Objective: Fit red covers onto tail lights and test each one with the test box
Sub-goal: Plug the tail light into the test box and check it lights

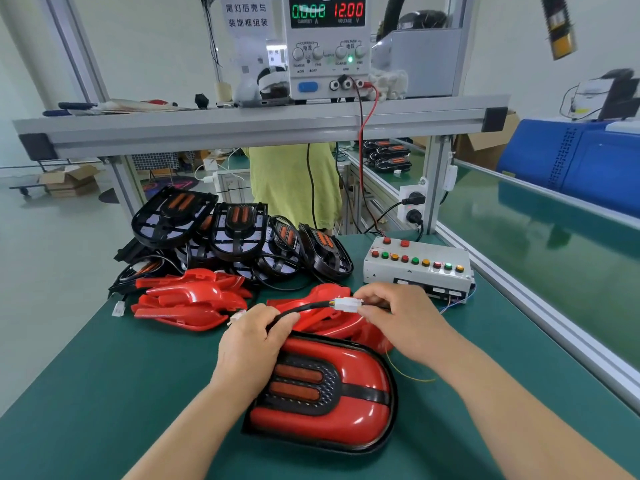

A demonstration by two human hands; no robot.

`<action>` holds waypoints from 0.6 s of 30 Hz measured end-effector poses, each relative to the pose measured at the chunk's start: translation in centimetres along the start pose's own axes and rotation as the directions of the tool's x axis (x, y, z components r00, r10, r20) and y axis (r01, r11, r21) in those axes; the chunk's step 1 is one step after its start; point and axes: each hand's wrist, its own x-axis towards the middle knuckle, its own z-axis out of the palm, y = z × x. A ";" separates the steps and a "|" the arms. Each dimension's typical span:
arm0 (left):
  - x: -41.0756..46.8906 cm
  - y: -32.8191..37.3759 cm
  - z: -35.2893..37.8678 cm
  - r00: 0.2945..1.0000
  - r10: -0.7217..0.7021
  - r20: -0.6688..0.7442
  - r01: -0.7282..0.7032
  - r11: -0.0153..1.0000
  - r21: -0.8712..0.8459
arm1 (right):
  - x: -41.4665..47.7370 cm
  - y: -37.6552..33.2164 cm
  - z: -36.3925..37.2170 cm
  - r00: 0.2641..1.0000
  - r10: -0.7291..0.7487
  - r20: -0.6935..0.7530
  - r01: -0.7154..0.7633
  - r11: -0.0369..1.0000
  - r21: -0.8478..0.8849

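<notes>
**Tail light, red cover fitted: lead in hand at the test box**

Head view.
- Item: tail light (322, 393), face-up on the near centre of the green mat (104, 393). Judged a light, rigid plastic shell. The glossy cover is probably slippery and easily scuffed, so it is best held by the black rim.
- Lead: black cable (304, 307), flexible, ending in a white connector (346, 304). Best taken by the housing, not the thin wires.
- Left hand (252, 344): curled round the cable at the lamp's far end.
- Right hand (398, 317): pinches the connector. Whether it is mated cannot be told.
- Test box (415, 268): just beyond the right hand.
- Stock: loose red covers (190, 303) to the left, bare tail lights (239, 233) stacked behind them.
</notes>
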 end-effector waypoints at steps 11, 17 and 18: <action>0.3 1.0 1.3 0.988 -0.132 -0.078 0.136 0.990 0.046 | 2.8 0.0 -0.7 0.989 0.106 0.102 -0.102 0.994 -0.042; 0.2 0.2 0.3 0.990 -0.136 -0.027 0.132 0.984 -0.118 | 5.3 2.0 -1.0 0.984 0.177 -0.032 -0.179 0.950 -0.257; 0.0 0.0 0.4 0.990 -0.129 -0.048 0.121 0.982 -0.144 | 5.8 2.3 -0.9 0.983 0.185 -0.022 -0.181 0.924 -0.336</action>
